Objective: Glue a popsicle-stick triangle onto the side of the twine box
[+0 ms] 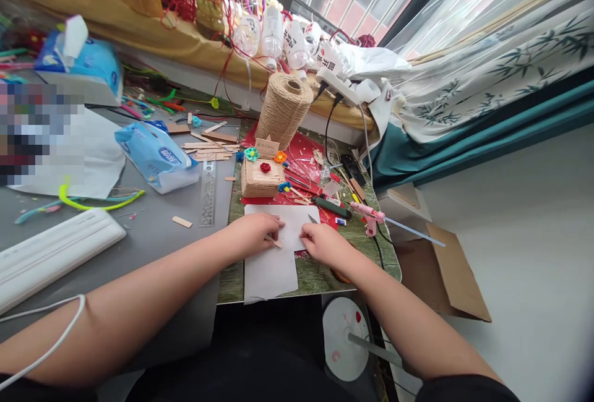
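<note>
My left hand [258,232] is closed over a white sheet of paper [270,273], with a short piece of wooden craft stick [275,242] at its fingertips. Facing it, my right hand [320,240] is closed at the sheet's right side. A thin dark pointed tip [312,219] sticks out above its fingers; the rest of that tool is hidden. Just beyond the sheet stands a twine-wrapped box [262,187] with a red flower [265,167] on top and more coloured flowers around it.
A pink glue gun [369,215] and a dark green utility knife [338,207] lie to the right. Behind the box rises a large twine spool [284,108]. Leftward are a clear ruler [208,195], wooden sticks [211,148] and a blue tissue pack [155,154].
</note>
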Tool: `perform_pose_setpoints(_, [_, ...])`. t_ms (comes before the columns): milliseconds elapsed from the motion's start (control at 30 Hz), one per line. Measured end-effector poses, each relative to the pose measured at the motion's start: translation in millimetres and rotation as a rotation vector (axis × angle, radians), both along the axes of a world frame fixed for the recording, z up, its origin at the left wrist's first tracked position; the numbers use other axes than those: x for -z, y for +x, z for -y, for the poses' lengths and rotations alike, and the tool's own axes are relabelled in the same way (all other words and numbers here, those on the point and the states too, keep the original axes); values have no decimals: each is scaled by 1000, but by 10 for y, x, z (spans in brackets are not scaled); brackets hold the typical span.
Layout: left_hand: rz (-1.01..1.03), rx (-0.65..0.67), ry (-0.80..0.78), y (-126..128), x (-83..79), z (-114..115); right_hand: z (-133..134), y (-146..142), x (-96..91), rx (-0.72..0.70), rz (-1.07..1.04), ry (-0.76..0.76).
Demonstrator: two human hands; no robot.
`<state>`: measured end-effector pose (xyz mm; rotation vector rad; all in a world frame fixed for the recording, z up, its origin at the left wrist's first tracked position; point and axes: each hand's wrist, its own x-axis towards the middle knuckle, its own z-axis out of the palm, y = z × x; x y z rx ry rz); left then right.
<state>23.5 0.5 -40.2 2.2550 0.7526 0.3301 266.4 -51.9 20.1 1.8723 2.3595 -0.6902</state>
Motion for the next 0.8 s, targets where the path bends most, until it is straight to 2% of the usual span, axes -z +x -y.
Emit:
perform_pose_setpoints(133, [34,13,34,-14,33,-2,-97,95,-189,-89,20,-134])
perform_pose_setpoints(233, [37,9,45,-23,12,4,-281,50,-211,-58,-72,-34])
perform_pose_setpoints(367, [45,14,57,-28,-15,10,-454,-120,-13,68,-102,139])
perform_pose_setpoints(500, [61,11,63,-21,4,7,-485,-216,204,87,-109,182])
perform_pose_setpoints(800, [60,14,20,-21,45,0,-397,-230,345,55,-152,261])
